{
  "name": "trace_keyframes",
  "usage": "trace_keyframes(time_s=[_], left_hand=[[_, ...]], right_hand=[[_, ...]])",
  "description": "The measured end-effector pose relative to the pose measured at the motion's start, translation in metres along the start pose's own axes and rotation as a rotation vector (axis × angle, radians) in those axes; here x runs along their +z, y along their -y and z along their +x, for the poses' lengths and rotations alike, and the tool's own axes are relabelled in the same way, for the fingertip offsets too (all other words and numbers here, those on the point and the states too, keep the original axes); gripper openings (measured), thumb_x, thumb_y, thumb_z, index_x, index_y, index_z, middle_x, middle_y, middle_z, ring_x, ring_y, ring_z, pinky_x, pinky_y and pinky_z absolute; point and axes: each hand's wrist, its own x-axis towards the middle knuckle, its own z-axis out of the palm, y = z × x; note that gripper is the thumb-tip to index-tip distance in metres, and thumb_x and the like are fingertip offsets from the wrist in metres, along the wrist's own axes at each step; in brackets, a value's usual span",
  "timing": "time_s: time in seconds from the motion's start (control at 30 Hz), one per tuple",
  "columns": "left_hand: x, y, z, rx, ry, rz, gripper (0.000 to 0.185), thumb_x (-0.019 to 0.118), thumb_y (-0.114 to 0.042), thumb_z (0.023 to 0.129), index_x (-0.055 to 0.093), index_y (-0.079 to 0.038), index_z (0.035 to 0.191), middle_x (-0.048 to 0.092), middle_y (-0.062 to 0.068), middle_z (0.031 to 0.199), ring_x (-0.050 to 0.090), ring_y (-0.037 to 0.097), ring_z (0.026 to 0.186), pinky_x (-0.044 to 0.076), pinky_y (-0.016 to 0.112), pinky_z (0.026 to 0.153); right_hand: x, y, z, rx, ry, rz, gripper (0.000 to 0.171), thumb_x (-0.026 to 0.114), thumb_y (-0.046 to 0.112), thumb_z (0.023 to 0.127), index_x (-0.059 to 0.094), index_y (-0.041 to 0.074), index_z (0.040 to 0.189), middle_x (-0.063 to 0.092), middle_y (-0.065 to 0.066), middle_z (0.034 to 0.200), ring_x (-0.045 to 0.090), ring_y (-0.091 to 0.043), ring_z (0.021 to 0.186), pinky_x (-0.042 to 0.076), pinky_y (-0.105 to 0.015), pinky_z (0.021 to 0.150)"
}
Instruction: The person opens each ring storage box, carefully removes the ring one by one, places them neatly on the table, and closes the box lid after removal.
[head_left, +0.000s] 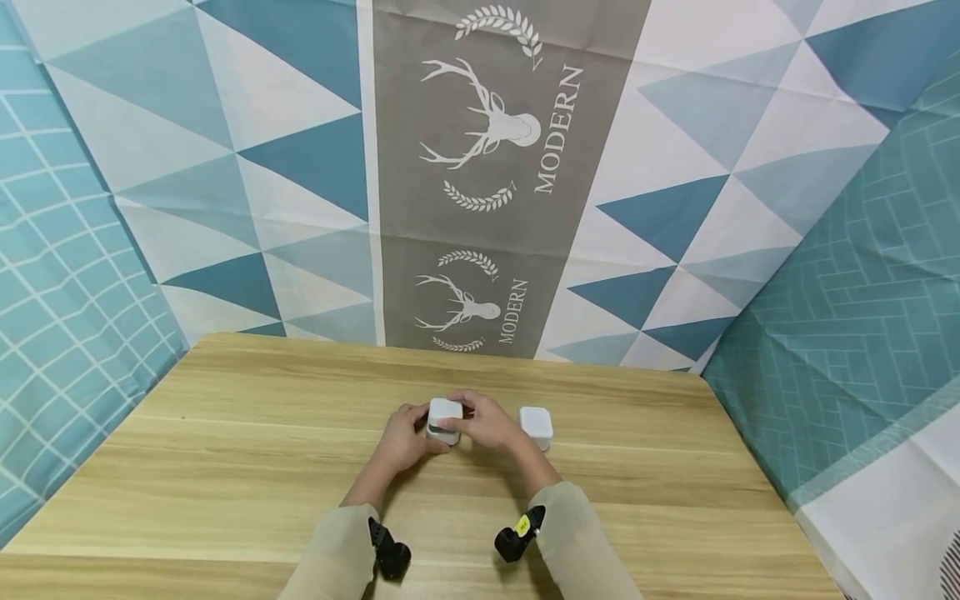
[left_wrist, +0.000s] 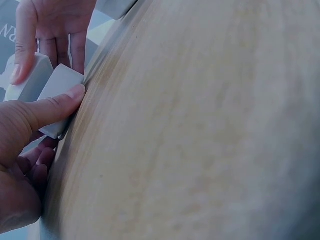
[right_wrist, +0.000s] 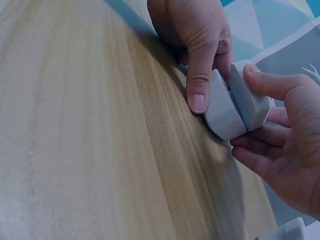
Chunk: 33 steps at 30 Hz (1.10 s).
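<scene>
A small white hinged box [head_left: 444,414] stands on the wooden table [head_left: 225,467] near its middle, held between both hands. My left hand [head_left: 403,439] grips its lower half, thumb [right_wrist: 199,82] pressed on the side. My right hand [head_left: 491,423] holds the lid half, thumb [right_wrist: 270,82] on top and fingers curled beneath. In the right wrist view the box [right_wrist: 227,112] shows a narrow gap between its two halves. The left wrist view shows the box [left_wrist: 57,90] under my left thumb [left_wrist: 55,107], with the right hand's fingers [left_wrist: 25,45] on the other half.
A second white box [head_left: 536,425], closed, sits on the table just right of my right hand. Patterned cloth [head_left: 480,167] hangs behind and beside the table. Black wrist cameras [head_left: 392,554] are strapped to both forearms.
</scene>
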Motion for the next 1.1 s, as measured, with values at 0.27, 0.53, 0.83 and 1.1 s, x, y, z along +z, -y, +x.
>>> trace_keyframes(time_s=[0.27,0.53,0.83,1.1], left_hand=[[0.0001,0.0000,-0.0008,-0.007,0.009,0.000,0.080,0.084,-0.025,0.068,0.048,0.001,0.134,0.053,0.020,0.123,0.048,0.035,0.117,0.040,0.051,0.099],[0.0001,-0.0005,0.0000,0.000,0.005,-0.003,0.079,0.084,-0.025,0.067,0.049,0.001,0.134,0.054,0.019,0.121,0.050,0.034,0.115,0.041,0.050,0.098],[-0.0002,0.0000,0.0008,-0.006,0.000,-0.005,0.079,0.084,-0.025,0.067,0.049,0.000,0.134,0.055,0.019,0.120,0.050,0.033,0.113,0.041,0.050,0.098],[-0.0005,-0.0012,-0.0004,-0.015,0.003,-0.005,0.080,0.084,-0.025,0.067,0.049,0.000,0.134,0.054,0.019,0.121,0.049,0.033,0.115,0.041,0.050,0.099]], right_hand=[[-0.0004,0.0010,-0.0008,0.002,0.009,-0.002,0.056,0.068,0.035,0.084,0.053,0.007,0.130,0.060,-0.008,0.122,0.059,-0.020,0.106,0.049,-0.034,0.089],[-0.0013,0.0014,0.0002,-0.002,0.007,-0.010,0.055,0.067,0.035,0.085,0.053,0.007,0.130,0.060,-0.009,0.122,0.059,-0.022,0.107,0.048,-0.036,0.091],[-0.0007,0.0010,0.0014,-0.012,0.010,-0.011,0.055,0.067,0.035,0.085,0.052,0.006,0.130,0.060,-0.009,0.123,0.059,-0.021,0.107,0.049,-0.035,0.090],[-0.0017,0.0000,0.0014,-0.014,0.013,-0.027,0.057,0.066,0.036,0.086,0.051,0.007,0.132,0.060,-0.009,0.124,0.059,-0.021,0.107,0.049,-0.034,0.090]])
